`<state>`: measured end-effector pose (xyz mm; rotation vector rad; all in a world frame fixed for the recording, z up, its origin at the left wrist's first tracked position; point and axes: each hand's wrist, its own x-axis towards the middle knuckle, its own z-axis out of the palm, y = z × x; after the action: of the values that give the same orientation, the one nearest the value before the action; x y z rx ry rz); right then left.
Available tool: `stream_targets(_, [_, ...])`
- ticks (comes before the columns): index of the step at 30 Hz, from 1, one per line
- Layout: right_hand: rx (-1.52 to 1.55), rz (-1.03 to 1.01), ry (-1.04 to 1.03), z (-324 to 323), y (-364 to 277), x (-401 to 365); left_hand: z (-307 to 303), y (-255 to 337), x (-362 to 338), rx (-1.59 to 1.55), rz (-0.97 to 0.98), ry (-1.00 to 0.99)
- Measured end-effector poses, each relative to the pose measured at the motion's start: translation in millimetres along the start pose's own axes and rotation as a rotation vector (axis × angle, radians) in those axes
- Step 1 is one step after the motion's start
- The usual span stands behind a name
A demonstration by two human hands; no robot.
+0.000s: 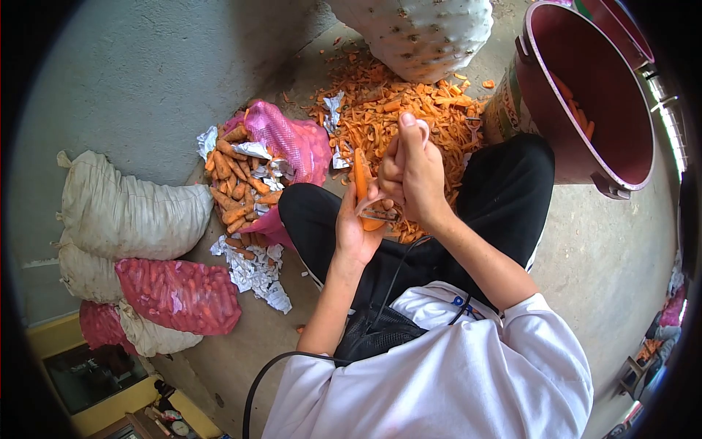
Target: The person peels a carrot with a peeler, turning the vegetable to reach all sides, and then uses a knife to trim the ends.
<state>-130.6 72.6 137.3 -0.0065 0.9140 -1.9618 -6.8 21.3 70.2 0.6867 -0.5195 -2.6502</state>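
My left hand (pixel 354 233) is wrapped round a carrot (pixel 360 177), which stands up out of my fingers with its orange flesh showing. Close on its right, my right hand (pixel 415 172) is closed round a peeler (pixel 380 214), whose metal blade lies across the lower part of the carrot. Beyond my hands, a wide heap of orange peelings (pixel 395 110) covers the floor. Unpeeled carrots (pixel 235 175) spill from an open pink mesh bag (pixel 292 139) on the left, among crumpled paper.
At the right stands a large dark red tub (pixel 614 124) with a few carrots inside. White sacks (pixel 131 205) and a full red mesh bag (pixel 178 294) lie at the left. A big white sack (pixel 420 33) rests behind the peelings. A black cable crosses my lap.
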Motion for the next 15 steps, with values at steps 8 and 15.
stream_targets(8, [-0.003,-0.018,-0.042,-1,8,-4,0,-3,-4,-0.048,0.001,-0.002])
stream_targets(15, [0.015,-0.015,0.018,-11,7,-2,6,-7,-5,0.010,-0.048,0.070])
